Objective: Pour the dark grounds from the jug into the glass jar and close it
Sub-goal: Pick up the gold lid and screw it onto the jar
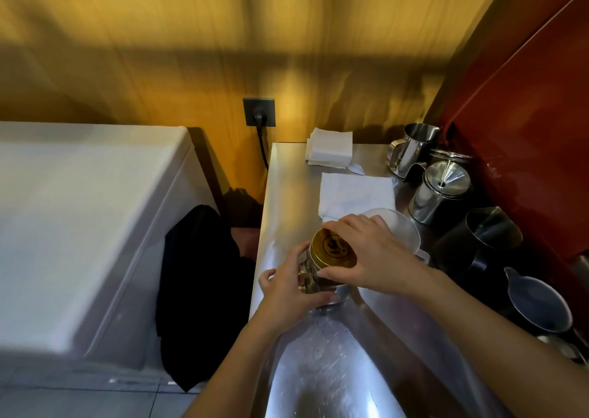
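Note:
The glass jar (310, 282) stands on the steel counter (334, 354), with dark grounds showing through its side. My left hand (291, 290) wraps around the jar's body from the left. A gold lid (333, 248) with a dark emblem sits on the jar's mouth, and my right hand (366, 255) grips its rim from the right. A clear plastic jug (401, 229) stands just behind my right hand, partly hidden by it.
White napkins (331, 148) and a spread paper towel (353, 194) lie at the counter's back. Steel pitchers (414, 148), a lidded steel pot (441, 191), a black pitcher (481, 242) and a grey jug (535, 303) line the right edge. A white appliance (79, 226) and dark cloth (200, 290) stand left.

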`<move>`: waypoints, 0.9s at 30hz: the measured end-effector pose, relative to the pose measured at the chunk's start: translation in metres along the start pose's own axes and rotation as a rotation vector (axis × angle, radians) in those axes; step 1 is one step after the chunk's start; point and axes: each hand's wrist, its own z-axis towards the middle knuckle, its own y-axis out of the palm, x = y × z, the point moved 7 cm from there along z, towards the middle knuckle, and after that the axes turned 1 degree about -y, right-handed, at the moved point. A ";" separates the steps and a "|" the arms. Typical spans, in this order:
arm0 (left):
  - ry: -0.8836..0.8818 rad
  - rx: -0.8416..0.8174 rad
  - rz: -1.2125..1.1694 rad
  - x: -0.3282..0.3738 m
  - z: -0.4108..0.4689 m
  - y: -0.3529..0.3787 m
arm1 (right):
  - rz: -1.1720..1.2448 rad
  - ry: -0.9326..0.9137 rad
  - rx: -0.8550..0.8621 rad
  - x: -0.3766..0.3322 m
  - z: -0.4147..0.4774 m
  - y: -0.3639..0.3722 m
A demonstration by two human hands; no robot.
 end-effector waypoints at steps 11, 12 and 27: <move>-0.044 -0.024 -0.001 -0.010 0.003 0.004 | 0.175 -0.114 -0.259 0.002 0.010 -0.008; -0.041 -0.026 -0.006 -0.009 0.002 0.004 | 0.163 -0.131 -0.271 0.000 0.010 -0.008; -0.045 -0.048 0.005 -0.009 0.002 0.005 | 0.141 -0.186 -0.458 -0.006 0.016 -0.005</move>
